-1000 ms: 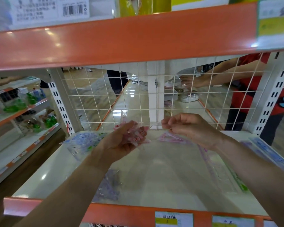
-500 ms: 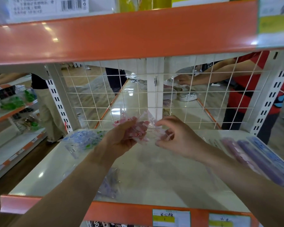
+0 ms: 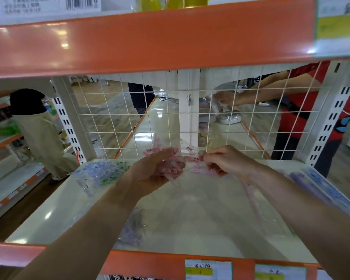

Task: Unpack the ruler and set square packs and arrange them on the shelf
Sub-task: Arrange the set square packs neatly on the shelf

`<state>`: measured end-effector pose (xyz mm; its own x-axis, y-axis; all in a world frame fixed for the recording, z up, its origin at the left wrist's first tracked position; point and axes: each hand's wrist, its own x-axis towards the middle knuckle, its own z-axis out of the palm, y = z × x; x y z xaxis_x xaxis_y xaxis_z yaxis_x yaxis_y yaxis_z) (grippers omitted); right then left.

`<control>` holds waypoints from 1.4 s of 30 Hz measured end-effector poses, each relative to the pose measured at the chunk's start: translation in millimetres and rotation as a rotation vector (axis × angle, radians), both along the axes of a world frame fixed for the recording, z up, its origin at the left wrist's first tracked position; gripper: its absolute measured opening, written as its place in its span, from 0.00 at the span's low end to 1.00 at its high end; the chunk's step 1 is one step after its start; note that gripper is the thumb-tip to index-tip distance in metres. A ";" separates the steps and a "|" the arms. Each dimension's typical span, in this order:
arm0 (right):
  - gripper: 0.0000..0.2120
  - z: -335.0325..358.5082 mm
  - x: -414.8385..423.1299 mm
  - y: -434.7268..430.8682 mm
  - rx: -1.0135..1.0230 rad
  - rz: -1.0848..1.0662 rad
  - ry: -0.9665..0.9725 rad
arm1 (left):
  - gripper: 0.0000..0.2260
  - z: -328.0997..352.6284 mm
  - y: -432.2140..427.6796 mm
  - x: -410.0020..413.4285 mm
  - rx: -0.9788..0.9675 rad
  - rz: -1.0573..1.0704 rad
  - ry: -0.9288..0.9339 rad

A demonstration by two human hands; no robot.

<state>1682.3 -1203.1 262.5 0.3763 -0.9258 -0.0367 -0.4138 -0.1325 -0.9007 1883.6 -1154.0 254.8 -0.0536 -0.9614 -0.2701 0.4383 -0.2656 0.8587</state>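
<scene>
My left hand [image 3: 150, 174] grips a crumpled clear wrapper with pink print [image 3: 170, 156] above the middle of the white shelf [image 3: 49, 211]. My right hand [image 3: 228, 161] pinches the right end of that wrapper together with a pink-edged clear set square or ruler [image 3: 200, 168] that hangs below it. A clear pack with blue and green print [image 3: 101, 172] lies at the shelf's back left. Several blue and purple ruler packs [image 3: 319, 188] lie along the right side. A loose clear wrapper with purple print [image 3: 131, 229] lies near the front edge, beside my left forearm.
A white wire grid [image 3: 190, 122] closes the shelf's back. An orange upper shelf edge [image 3: 150, 41] hangs overhead and an orange front rail [image 3: 150, 263] carries price labels. Behind the grid a person in red [image 3: 303, 102] handles plastic; another person in beige trousers [image 3: 42, 134] stands left.
My hands came together, then my right hand drew slightly right, pulling at the pink-printed wrapper. The camera dipped; the person at left walked into view.
</scene>
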 end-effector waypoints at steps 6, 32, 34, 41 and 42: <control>0.14 -2.2 -5.6 -14.2 -0.470 0.030 0.357 | 0.03 -1.3 -7.7 -5.1 0.017 0.000 -0.025; 0.16 -33.3 -14.3 -72.6 -0.153 -0.026 0.688 | 0.02 -22.4 -41.3 19.4 0.072 0.122 0.073; 0.15 -36.2 -13.9 -74.2 -0.152 -0.025 0.704 | 0.04 -22.2 -40.8 18.7 0.052 0.120 0.096; 0.07 -40.5 -12.7 -72.2 -0.124 0.003 0.754 | 0.04 -21.6 -38.9 21.3 0.027 0.103 0.116; 0.09 -41.1 -12.9 -72.0 -0.117 0.003 0.753 | 0.04 -22.0 -39.0 21.5 0.026 0.100 0.115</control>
